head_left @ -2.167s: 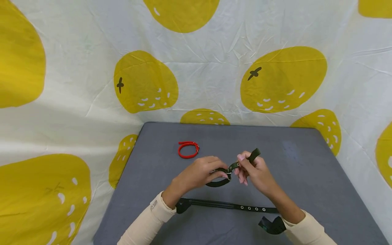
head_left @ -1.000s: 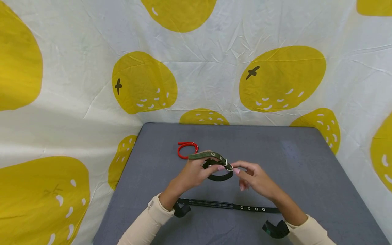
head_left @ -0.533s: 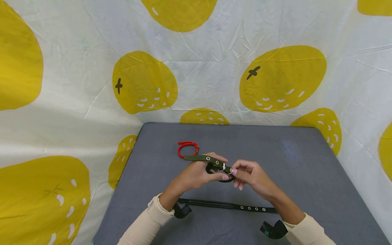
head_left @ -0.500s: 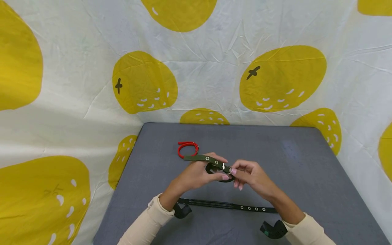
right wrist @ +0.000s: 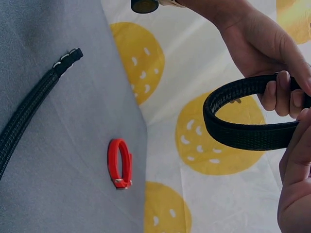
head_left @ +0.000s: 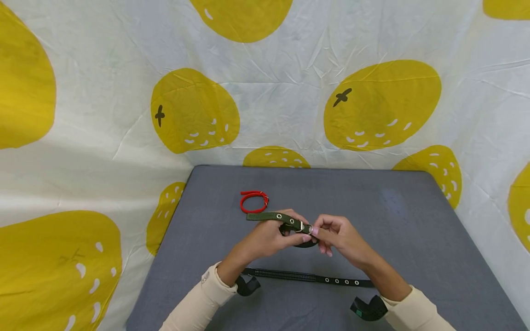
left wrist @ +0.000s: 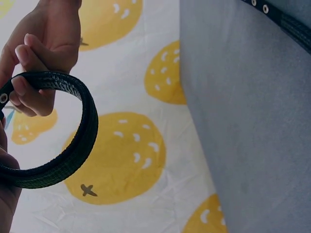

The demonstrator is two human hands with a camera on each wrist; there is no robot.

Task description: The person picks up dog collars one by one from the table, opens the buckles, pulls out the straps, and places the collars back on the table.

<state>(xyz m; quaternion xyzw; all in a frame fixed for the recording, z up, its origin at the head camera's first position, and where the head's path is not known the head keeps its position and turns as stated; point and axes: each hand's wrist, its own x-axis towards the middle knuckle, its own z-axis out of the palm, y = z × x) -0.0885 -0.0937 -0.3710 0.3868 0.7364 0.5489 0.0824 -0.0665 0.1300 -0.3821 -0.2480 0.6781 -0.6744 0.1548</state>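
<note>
Raised above the table is a dark green dog collar (head_left: 268, 216), its strap closed into a loop through a silver buckle. The free end, with metal eyelets, lies back over my left hand (head_left: 267, 238) and points left. That hand grips the loop near the buckle between thumb and fingers. My right hand (head_left: 340, 236) pinches the collar at the metal ring just right of the buckle. Both wrist views show the round padded loop, as collar (left wrist: 87, 138) and collar (right wrist: 248, 136), while the buckle is hidden there.
A red collar (head_left: 254, 211), buckled into a ring, lies on the grey table (head_left: 414, 239) toward the back. A black collar (head_left: 285, 276) with eyelets stretches flat across the front, below my forearms. A white cloth with yellow fruit prints (head_left: 281, 110) hangs behind.
The strap's free end, earlier held out to the right by my right hand, now lies folded back leftward over my left hand. My right hand has shifted to the ring beside the buckle.
</note>
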